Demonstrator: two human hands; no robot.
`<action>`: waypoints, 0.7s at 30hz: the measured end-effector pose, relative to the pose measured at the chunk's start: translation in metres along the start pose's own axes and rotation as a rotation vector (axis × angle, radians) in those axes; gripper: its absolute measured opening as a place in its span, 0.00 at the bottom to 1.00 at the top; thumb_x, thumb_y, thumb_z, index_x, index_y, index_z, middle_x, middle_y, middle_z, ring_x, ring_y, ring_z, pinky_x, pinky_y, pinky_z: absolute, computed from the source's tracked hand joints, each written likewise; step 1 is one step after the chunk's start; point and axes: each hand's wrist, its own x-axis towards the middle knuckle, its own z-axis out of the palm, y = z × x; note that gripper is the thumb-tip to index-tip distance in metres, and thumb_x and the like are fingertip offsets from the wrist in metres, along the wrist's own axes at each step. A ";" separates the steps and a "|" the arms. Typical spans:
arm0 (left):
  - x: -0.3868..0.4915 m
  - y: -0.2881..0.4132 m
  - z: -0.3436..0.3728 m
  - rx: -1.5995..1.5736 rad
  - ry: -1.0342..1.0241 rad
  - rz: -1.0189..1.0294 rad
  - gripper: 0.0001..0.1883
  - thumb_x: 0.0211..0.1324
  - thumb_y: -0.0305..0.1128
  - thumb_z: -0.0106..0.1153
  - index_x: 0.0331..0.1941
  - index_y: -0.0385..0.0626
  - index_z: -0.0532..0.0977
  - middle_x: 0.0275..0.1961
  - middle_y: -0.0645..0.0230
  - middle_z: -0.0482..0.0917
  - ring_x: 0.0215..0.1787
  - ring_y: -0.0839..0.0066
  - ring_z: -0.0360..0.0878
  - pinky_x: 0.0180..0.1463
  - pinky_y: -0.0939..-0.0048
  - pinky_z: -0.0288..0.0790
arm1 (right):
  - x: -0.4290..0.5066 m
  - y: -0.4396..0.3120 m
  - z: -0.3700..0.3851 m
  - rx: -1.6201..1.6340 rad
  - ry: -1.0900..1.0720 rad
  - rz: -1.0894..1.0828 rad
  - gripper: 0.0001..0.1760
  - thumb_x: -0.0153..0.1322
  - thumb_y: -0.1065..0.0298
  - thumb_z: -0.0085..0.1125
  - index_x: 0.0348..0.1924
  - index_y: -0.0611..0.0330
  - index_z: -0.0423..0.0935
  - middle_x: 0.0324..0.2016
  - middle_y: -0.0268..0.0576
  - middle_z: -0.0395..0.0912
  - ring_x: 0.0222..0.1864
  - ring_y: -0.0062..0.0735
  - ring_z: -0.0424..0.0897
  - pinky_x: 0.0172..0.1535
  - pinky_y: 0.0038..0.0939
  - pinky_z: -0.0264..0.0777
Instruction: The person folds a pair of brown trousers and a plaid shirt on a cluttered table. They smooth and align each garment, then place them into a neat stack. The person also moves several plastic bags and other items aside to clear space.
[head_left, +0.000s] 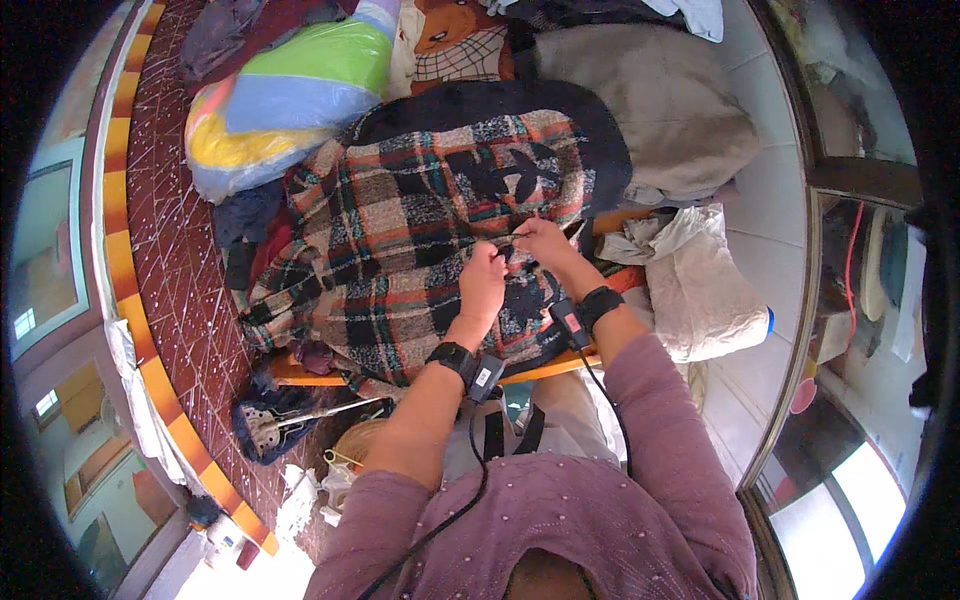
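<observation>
A plaid coat (390, 217) in beige, black, orange and green lies spread out before me, with a dark lining or collar (480, 101) along its far side. Near its middle, my left hand (482, 283) is closed with the fingertips on the fabric. My right hand (544, 244) pinches the coat just beyond it, a little farther to the right. A thin dark edge or strip runs between the two hands; its exact kind cannot be made out. The fingers partly hide that spot.
A plastic-wrapped colourful bundle (300, 97) lies at the far left. A grey-brown cloth bundle (652, 97) and a cream cloth-covered object (701, 289) sit on the right. An orange wooden edge (551, 368) shows beneath the coat. A metal-ended rod (330, 411) stands lower left. Cables hang from both wrists.
</observation>
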 end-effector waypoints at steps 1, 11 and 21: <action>-0.001 -0.006 -0.001 -0.344 0.001 -0.122 0.06 0.66 0.29 0.52 0.39 0.42 0.66 0.32 0.58 0.77 0.31 0.65 0.79 0.33 0.65 0.75 | 0.001 0.001 0.000 -0.040 -0.028 -0.110 0.09 0.65 0.72 0.63 0.38 0.63 0.78 0.29 0.38 0.77 0.33 0.25 0.74 0.38 0.30 0.69; 0.005 -0.012 -0.044 -0.527 -0.279 -0.315 0.06 0.64 0.24 0.47 0.38 0.40 0.74 0.26 0.62 0.79 0.28 0.76 0.77 0.28 0.77 0.69 | -0.028 -0.041 0.011 -0.855 0.182 -0.732 0.18 0.58 0.74 0.59 0.43 0.56 0.78 0.39 0.47 0.79 0.46 0.51 0.76 0.50 0.43 0.69; 0.018 -0.043 -0.128 0.617 -0.029 0.222 0.05 0.57 0.27 0.54 0.37 0.44 0.75 0.37 0.57 0.79 0.44 0.53 0.76 0.46 0.54 0.71 | -0.050 -0.074 0.104 -1.137 -0.008 -0.473 0.14 0.63 0.59 0.64 0.41 0.51 0.80 0.40 0.39 0.78 0.49 0.42 0.74 0.61 0.51 0.57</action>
